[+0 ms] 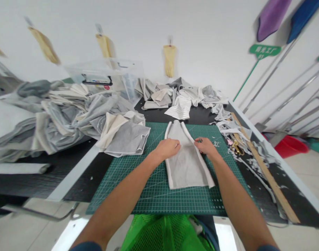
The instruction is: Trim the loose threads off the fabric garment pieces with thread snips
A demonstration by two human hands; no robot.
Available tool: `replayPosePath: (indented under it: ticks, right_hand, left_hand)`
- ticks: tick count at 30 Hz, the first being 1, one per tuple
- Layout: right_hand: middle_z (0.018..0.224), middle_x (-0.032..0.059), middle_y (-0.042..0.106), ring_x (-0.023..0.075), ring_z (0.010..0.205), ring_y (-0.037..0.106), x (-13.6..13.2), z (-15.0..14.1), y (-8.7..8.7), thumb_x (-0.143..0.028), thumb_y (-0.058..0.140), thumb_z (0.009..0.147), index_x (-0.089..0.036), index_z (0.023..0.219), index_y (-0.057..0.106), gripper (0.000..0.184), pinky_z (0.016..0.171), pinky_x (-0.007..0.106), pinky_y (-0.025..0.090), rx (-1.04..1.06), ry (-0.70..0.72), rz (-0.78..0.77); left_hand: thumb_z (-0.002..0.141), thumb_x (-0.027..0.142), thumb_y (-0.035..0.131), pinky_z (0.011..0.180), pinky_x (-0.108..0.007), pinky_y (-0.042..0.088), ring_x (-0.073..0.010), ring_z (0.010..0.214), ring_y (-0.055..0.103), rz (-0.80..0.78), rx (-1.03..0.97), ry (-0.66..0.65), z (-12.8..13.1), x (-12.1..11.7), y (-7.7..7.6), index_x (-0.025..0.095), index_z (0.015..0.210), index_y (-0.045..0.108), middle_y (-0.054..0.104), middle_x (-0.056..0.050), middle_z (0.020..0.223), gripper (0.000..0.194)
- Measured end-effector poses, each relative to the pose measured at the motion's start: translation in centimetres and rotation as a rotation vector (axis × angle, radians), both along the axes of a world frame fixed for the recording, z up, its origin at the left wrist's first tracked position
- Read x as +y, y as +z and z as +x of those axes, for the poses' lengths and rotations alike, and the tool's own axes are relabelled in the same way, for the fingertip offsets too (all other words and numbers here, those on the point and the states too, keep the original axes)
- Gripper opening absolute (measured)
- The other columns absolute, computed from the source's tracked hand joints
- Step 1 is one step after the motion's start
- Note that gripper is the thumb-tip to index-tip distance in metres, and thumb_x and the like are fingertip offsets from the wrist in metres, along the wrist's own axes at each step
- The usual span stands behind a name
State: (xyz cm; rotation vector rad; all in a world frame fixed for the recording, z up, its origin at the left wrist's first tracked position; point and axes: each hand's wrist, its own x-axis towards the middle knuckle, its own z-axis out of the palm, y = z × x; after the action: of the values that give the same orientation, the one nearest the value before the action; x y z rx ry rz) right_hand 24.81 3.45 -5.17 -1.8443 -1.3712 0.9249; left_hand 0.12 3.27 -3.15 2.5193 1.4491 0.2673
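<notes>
A grey piece of cloth [187, 169] with pale folded edges lies lengthwise on the green cutting mat [138, 184]. My left hand [170, 149] is closed on its left edge, the fingers curled over the fold. On the opposite side, my right hand [205, 145] pinches the right edge between thumb and fingers. Both long sides of the cloth turn inward, and its near end rests flat on the mat. Just beyond its far end lies a striped cloth [179, 108].
Heaped grey cloths [96, 108] fill the left side, before a clear plastic box [109, 75]. More fabric [159, 93] lies along the wall. Gold-handled scissors [237, 148], scraps and a wooden strip [269, 177] line the right edge. A green mesh bag [159, 233] hangs below the table's front.
</notes>
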Motion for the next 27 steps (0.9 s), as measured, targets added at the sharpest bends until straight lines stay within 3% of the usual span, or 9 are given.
replayPosePath:
  ticks: [4,8,13,17,21,27]
  right_hand:
    - [0.05,-0.0041,0.058,0.0113,0.042,0.05,0.0,0.6,0.0,-0.026,0.064,0.083,-0.015,0.106,0.076,0.029,0.043,0.019,0.032,0.004,0.054,-0.031]
    - [0.067,0.003,0.071,0.0103,0.042,0.052,0.1,1.6,0.0,-0.023,0.058,0.088,-0.012,0.114,0.072,0.031,0.04,0.02,0.029,-0.014,0.044,-0.026]
    - [0.081,0.0059,0.076,0.0134,0.065,0.064,0.2,1.2,0.9,-0.022,0.067,0.084,-0.015,0.099,0.076,0.019,0.058,0.021,0.044,-0.111,0.072,0.097]
    - [0.091,0.0057,0.079,0.0167,0.081,0.068,0.0,-1.4,2.3,-0.024,0.069,0.084,-0.017,0.098,0.078,0.018,0.075,0.025,0.048,-0.186,0.361,0.225]
    - [0.089,0.0032,0.079,0.017,0.08,0.068,-0.6,-5.2,3.1,-0.025,0.071,0.085,-0.02,0.096,0.079,0.015,0.076,0.025,0.046,-0.301,0.583,0.228]
    - [0.088,0.0055,0.077,0.0193,0.08,0.066,-1.0,-9.9,1.3,-0.017,0.071,0.082,-0.019,0.087,0.077,0.009,0.075,0.026,0.043,-0.465,0.627,0.235]
  left_hand:
    - [0.093,0.028,0.055,0.107,-0.038,0.049,-0.0274,0.116,0.067,0.075,-0.026,0.021,-1.1,0.8,-0.5,0.02,0.11,0.076,0.076,-0.012,0.117,0.029]
    - [0.087,0.045,0.066,0.115,-0.05,0.042,-0.036,0.127,0.061,0.106,-0.007,0.146,-2.2,1.5,-1.9,0.016,0.121,0.072,0.07,-0.018,0.13,0.045]
    - [0.081,0.058,0.072,0.126,-0.059,0.023,-0.0384,0.149,0.043,-0.039,-0.034,0.007,-2.6,1.8,-2.5,0.021,0.143,0.059,0.051,-0.017,0.158,0.073]
    - [0.08,0.061,0.072,0.128,-0.064,0.007,-0.0364,0.159,0.025,-0.154,-0.03,-0.122,-3.0,2.2,-2.3,0.026,0.153,0.049,0.039,-0.014,0.167,0.084]
    - [0.078,0.056,0.075,0.128,-0.064,0.005,-0.0349,0.162,0.019,-0.19,-0.035,-0.218,-3.5,2.7,-2.1,0.027,0.156,0.043,0.036,-0.013,0.169,0.088]
    - [0.07,0.045,0.083,0.129,-0.061,0.002,-0.0347,0.158,0.03,-0.202,-0.165,-0.212,-3.7,2.9,-2.6,0.021,0.16,0.033,0.043,-0.017,0.165,0.106]
